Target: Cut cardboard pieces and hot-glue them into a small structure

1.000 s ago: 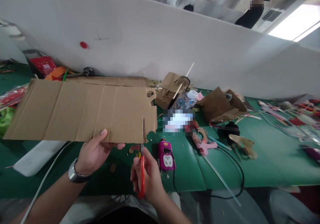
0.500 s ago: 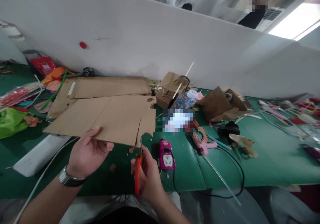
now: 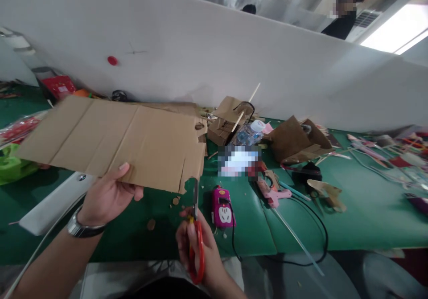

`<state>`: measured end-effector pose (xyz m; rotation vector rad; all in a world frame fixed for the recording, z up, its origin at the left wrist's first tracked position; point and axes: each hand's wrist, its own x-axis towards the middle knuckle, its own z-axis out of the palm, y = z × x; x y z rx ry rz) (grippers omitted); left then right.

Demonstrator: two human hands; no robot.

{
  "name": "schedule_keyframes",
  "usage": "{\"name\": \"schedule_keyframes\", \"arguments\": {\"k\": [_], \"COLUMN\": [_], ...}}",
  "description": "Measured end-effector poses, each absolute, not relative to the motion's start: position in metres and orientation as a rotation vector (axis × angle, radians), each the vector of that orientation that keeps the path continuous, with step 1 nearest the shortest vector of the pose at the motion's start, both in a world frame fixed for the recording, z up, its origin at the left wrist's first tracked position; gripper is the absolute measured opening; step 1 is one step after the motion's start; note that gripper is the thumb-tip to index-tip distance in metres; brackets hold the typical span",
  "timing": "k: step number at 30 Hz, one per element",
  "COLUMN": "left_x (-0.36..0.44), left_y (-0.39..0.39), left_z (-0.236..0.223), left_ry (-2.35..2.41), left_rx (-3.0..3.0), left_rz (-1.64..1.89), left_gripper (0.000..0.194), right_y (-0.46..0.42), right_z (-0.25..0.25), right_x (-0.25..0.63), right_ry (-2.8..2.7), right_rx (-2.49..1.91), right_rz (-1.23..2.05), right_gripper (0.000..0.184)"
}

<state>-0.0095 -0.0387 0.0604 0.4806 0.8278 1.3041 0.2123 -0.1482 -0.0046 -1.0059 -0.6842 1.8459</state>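
Observation:
My left hand (image 3: 107,194) pinches the near edge of a large creased sheet of brown cardboard (image 3: 113,138), thumb on top, holding it above the green table (image 3: 351,219). A slit runs up from the sheet's near edge close to its right end. My right hand (image 3: 200,250) grips red-handled scissors (image 3: 195,236), blades pointing up just below the sheet's right corner, to the right of the slit. A steel watch sits on my left wrist.
A pink power socket (image 3: 223,207) with a black cord lies right of the scissors. Pink glue gun (image 3: 272,194), water bottle (image 3: 249,134), brown paper bags (image 3: 294,141) and cardboard scraps lie beyond. A white partition (image 3: 214,54) backs the table. A white strip (image 3: 50,205) lies at left.
The cardboard tilted flat, then swung back up and leftward. My right hand drew the scissors out of the slit and lowered them slightly to the right.

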Motion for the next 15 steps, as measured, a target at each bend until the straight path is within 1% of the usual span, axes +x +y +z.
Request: {"name": "schedule_keyframes", "arguments": {"k": [3, 5, 9, 13, 15], "left_x": [-0.011, -0.012, -0.017, -0.022, -0.023], "left_y": [-0.036, -0.033, -0.028, -0.023, -0.020], "left_z": [0.051, 0.047, 0.032, 0.015, 0.012], "left_ry": [0.853, 0.851, 0.880, 0.900, 0.839], "left_rx": [0.707, 0.737, 0.696, 0.639, 0.633], "left_rz": [1.284, 1.283, 1.256, 1.238, 1.286], "left_gripper": [0.011, 0.010, 0.015, 0.015, 0.023], "right_y": [-0.150, -0.150, -0.150, -0.150, -0.150], "right_z": [-0.009, -0.011, -0.004, 0.011, 0.017], "right_x": [0.216, 0.217, 0.220, 0.225, 0.227], "right_ry": [-0.580, -0.543, -0.508, -0.493, -0.460], "right_rx": [-0.902, -0.875, -0.897, -0.887, -0.924], "right_rz": [1.783, 1.730, 1.696, 1.690, 1.655], "right_gripper": [0.052, 0.050, 0.049, 0.049, 0.053]}}
